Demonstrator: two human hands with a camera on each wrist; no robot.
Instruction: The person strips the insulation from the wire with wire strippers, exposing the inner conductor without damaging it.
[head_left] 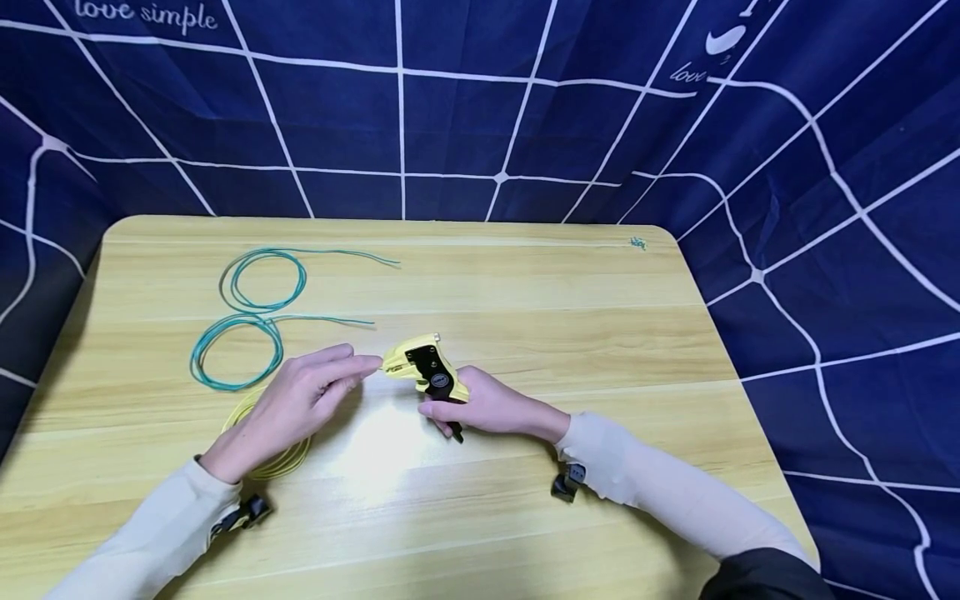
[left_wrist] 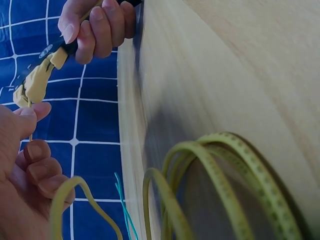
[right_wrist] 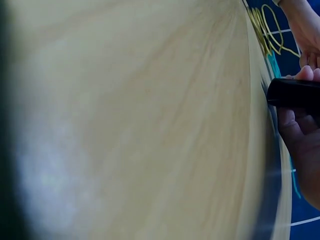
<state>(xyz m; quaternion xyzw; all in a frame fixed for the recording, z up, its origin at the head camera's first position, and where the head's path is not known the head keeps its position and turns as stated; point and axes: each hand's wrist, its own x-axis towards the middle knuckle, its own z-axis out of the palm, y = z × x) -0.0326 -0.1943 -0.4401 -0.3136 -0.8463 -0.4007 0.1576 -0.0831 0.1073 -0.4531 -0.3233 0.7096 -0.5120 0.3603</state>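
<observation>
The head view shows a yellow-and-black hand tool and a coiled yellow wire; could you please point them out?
Yellow-and-black hand tool [head_left: 432,370]: head view, black side plate.
Coiled yellow wire [head_left: 290,463]: head view, lower loops.

Looks like a little fabric-walled work nook to me, kinda workshop-ish, though honestly I can't tell if it's inside a home or some business. Navy fabric [head_left: 465,117] with white grid lines runs along the back and both sides, and the "love simple" lettering [head_left: 146,13] on it is pretty homey. It wraps around a pale wood-grain table [head_left: 525,292] with rounded corners. The workshop vibe comes from the yellow-and-black hand tool [head_left: 431,367], the teal wire coils [head_left: 257,312], a yellow coil [head_left: 288,465] and some tiny teal bits [head_left: 637,242] near the far right corner.
</observation>
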